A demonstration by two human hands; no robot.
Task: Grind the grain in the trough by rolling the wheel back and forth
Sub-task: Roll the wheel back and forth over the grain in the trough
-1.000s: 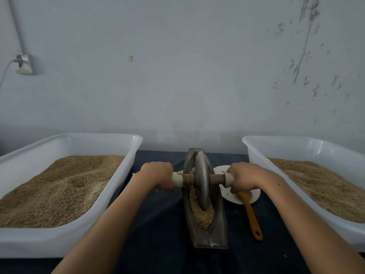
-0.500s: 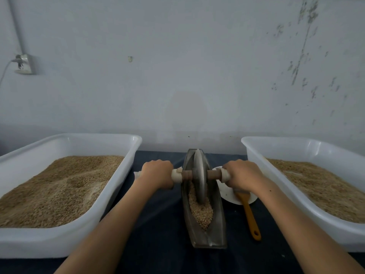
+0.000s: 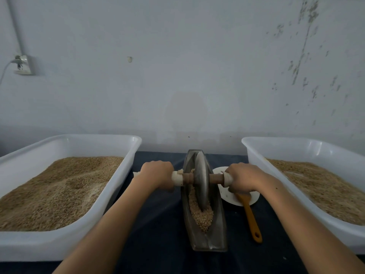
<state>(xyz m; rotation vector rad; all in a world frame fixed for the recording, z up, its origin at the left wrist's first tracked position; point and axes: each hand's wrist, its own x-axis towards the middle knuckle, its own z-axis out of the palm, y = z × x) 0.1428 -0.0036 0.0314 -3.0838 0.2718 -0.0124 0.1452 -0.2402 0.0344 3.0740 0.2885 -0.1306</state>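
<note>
A narrow boat-shaped metal trough (image 3: 218, 237) lies lengthwise in the middle of the dark table. Tan grain (image 3: 201, 215) fills its near half. A grey metal wheel (image 3: 201, 179) stands upright in the far part of the trough, on a wooden axle with white-wrapped ends. My left hand (image 3: 158, 174) grips the left end of the axle. My right hand (image 3: 242, 177) grips the right end. The wheel's lower edge is sunk in the grain.
Two large white tubs of grain flank the trough, the left tub (image 3: 110, 196) and the right tub (image 3: 254, 155). A white dish (image 3: 233, 197) with an orange-handled brush (image 3: 251, 218) lies just right of the trough. A wall (image 3: 177, 76) stands right behind.
Both hands have pushed the wheel away from me, from the trough's middle toward its far end. More grain lies uncovered in the near half.
</note>
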